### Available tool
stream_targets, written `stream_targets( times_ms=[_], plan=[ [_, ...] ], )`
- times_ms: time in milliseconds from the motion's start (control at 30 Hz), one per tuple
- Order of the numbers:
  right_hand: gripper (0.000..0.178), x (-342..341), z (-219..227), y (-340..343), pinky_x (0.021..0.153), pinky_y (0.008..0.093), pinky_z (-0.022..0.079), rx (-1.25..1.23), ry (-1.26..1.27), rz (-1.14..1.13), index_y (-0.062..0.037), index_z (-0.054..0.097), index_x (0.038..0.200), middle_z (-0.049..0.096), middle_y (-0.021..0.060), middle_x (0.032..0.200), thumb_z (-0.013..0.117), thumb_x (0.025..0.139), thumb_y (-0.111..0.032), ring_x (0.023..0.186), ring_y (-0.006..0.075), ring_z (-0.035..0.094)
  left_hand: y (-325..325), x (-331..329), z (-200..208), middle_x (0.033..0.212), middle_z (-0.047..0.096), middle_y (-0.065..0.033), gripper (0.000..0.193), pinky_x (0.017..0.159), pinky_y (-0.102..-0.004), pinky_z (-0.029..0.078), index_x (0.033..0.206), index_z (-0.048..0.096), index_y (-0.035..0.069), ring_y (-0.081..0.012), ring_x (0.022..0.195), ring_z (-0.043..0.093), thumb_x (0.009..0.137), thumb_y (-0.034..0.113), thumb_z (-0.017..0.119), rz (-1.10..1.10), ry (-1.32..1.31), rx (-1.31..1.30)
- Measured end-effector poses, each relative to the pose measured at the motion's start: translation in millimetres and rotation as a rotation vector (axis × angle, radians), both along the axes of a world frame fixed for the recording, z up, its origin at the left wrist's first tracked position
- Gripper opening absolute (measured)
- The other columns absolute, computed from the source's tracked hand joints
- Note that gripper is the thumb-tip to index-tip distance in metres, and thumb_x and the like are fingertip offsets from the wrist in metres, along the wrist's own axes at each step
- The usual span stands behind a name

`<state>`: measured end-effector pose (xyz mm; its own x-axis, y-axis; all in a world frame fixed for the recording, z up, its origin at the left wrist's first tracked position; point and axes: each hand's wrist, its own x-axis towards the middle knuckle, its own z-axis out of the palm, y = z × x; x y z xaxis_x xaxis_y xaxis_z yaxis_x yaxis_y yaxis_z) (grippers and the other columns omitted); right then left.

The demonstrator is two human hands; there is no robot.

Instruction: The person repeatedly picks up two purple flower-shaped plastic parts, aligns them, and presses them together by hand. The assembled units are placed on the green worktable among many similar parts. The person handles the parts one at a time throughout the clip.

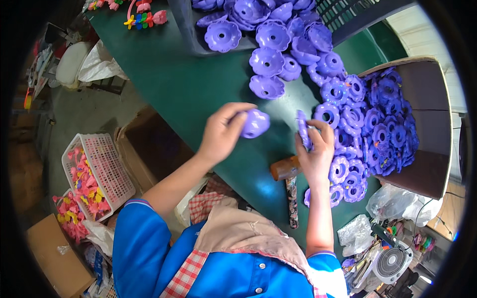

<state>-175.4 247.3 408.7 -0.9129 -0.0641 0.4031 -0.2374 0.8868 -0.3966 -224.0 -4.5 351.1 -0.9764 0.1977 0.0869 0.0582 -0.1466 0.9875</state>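
Note:
Between the thumb and fingers of my left hand [223, 131] is a small purple flower-shaped plastic cup [256, 123], held over the green table [198, 89]. My right hand [316, 146] grips a purple flower-shaped ring [303, 130], turned edge-on. The two parts are apart. Below my right hand lies a mallet with an orange-brown head [285, 168] and a patterned handle [292, 201]. Ahead of my hands, loose purple cups [267, 87] spill from a dark crate [194, 42]. Many purple rings [339, 170] are heaped right beside my right hand.
At the right, a tipped cardboard box [432, 114] spills more rings onto the table. Colourful toy pieces [144, 20] lie at the far left edge. A white basket [107, 169] of pink and yellow parts stands lower left, near an open carton [149, 144]. A small fan [392, 263] sits lower right.

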Motion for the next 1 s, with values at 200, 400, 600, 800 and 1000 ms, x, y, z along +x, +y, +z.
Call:
stream_targets(
  times_ms=[200,400,600,800,1000],
  plan=[
    [0.025,-1.5,-21.5,-38.7,0.091,0.043,0.062,-0.686,-0.523,-0.063,-0.0002,0.066,0.128,0.071,0.0193,0.128,0.068,0.104,-0.01,0.112,0.0279,0.074,-25.7,27.8,-16.1,0.158,0.044,-0.0202,0.084,0.119,-0.0533,0.041,0.146,0.06,0.007,-0.0426,0.145,0.047,0.074,0.027,0.096,-0.006,0.505,-0.88],
    [0.046,17.8,-20.0,-40.0,0.101,0.0541,0.062,-1.734,-0.694,-0.03,0.0021,0.049,0.15,0.067,0.0168,0.138,0.063,0.109,-0.015,0.122,0.0317,0.071,-21.9,33.1,-8.1,0.141,0.065,-0.0175,0.054,0.109,-0.0496,0.054,0.14,0.064,0.004,-0.0342,0.129,0.065,0.096,0.033,0.079,0.057,0.12,-0.184],
    [0.04,40.3,-8.6,-70.8,0.1,0.0369,0.058,-1.082,-0.391,0.032,0.0049,0.05,0.149,0.066,0.014,0.135,0.056,0.113,-0.013,0.113,0.0195,0.07,-15.8,36.7,29.6,0.146,0.062,-0.0209,0.07,0.111,-0.0529,0.054,0.156,0.047,0.007,-0.0358,0.133,0.063,0.114,0.06,0.031,-0.114,-0.78,0.907],
    [0.04,49.6,14.5,-80.3,0.079,0.0303,0.054,-0.57,-0.305,0.026,0.0022,0.055,0.146,0.073,0.0126,0.104,0.063,0.108,-0.006,0.085,0.016,0.068,-7.4,53.0,25.0,0.144,0.063,-0.0198,0.066,0.107,-0.0492,0.057,0.155,0.046,0.004,-0.0288,0.13,0.066,0.116,0.056,0.034,-0.06,-0.552,0.727],
    [0.04,54.9,21.4,-87.6,0.083,0.0357,0.058,-0.575,-0.321,0.023,0.0026,0.057,0.145,0.074,0.0217,0.113,0.064,0.105,-0.004,0.094,0.0291,0.076,0.7,60.9,28.8,0.146,0.062,-0.0209,0.071,0.109,-0.0464,0.054,0.156,0.043,0.002,-0.028,0.132,0.063,0.116,0.058,0.029,-0.007,-0.272,0.446]
  ],
)
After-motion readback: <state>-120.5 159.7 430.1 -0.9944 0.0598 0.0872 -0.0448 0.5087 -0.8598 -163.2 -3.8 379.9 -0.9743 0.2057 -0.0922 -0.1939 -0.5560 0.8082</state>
